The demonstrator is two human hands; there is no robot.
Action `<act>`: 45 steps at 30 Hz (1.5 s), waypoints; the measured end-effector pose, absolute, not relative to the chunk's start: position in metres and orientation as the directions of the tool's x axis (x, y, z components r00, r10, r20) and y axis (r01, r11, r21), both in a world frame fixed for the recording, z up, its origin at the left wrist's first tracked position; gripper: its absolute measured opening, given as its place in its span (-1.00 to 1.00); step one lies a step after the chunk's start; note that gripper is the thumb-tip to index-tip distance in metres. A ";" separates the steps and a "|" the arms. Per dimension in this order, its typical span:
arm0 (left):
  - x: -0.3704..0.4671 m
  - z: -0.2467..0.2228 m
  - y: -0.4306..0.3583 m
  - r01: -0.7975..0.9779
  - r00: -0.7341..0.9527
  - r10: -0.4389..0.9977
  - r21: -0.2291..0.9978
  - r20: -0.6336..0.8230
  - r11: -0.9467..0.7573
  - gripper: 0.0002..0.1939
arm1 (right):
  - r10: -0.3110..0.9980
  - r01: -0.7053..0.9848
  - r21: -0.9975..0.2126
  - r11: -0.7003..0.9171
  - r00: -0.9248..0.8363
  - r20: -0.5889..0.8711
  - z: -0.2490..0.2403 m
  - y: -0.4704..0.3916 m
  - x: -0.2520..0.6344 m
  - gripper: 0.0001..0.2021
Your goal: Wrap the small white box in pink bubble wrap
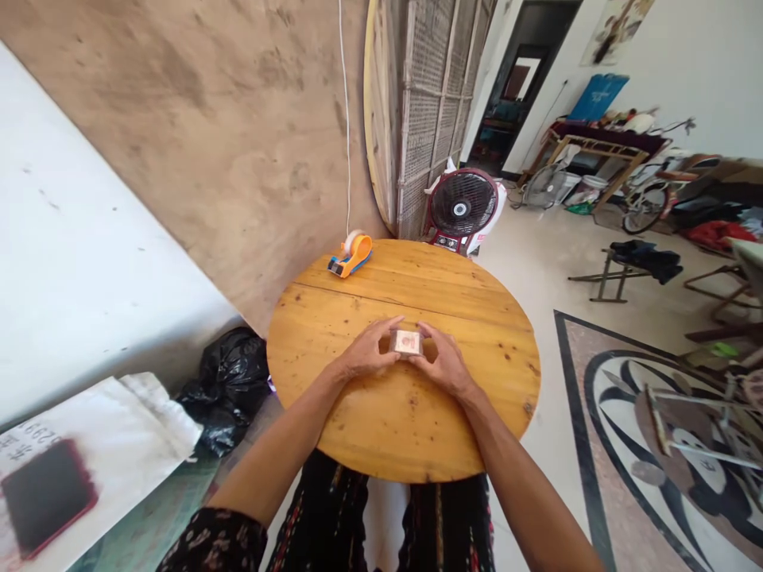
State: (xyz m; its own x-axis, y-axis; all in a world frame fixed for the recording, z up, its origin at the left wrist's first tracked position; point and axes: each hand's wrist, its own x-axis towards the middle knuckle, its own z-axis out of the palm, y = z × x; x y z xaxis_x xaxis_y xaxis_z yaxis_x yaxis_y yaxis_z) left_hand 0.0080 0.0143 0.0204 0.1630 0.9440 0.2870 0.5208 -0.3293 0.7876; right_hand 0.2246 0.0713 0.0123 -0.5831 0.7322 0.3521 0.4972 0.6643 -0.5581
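Note:
A small, pale box with a reddish print (pixel 407 342) is at the middle of the round wooden table (pixel 381 433). My left hand (pixel 370 348) grips its left side, thumb at the near edge and fingers at the far edge. On the right side my right hand (pixel 442 357) holds it in the same way, with thumb and fingertips around the corners. The palms face each other, and the top of the box shows between them.
An orange and blue tape dispenser (pixel 351 254) stands near the table's far left edge. Behind the table is a dark red fan (pixel 462 205). Black plastic bags (pixel 230 385) lie left of the table, and a folding stool (pixel 617 270) stands to the right.

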 end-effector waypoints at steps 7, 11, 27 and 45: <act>0.005 0.016 0.017 0.492 0.175 0.954 0.817 0.244 -0.300 -0.22 | 0.722 0.514 -0.549 0.659 -0.638 0.269 0.014 0.071 0.224 -0.23; 0.001 0.015 0.020 0.367 0.038 0.977 0.906 0.210 -0.209 -0.35 | 0.724 0.492 -0.574 0.655 -0.626 0.289 0.014 0.072 0.225 -0.21; 0.011 0.015 0.022 0.242 0.049 0.993 0.963 0.108 -0.117 -0.52 | 0.735 0.504 -0.559 0.659 -0.588 0.337 0.010 0.072 0.216 -0.58; 0.022 0.009 0.035 0.150 -0.145 0.984 0.986 0.100 -0.078 -0.57 | 0.705 0.515 -0.506 0.691 -0.636 0.315 0.016 0.067 0.216 -0.42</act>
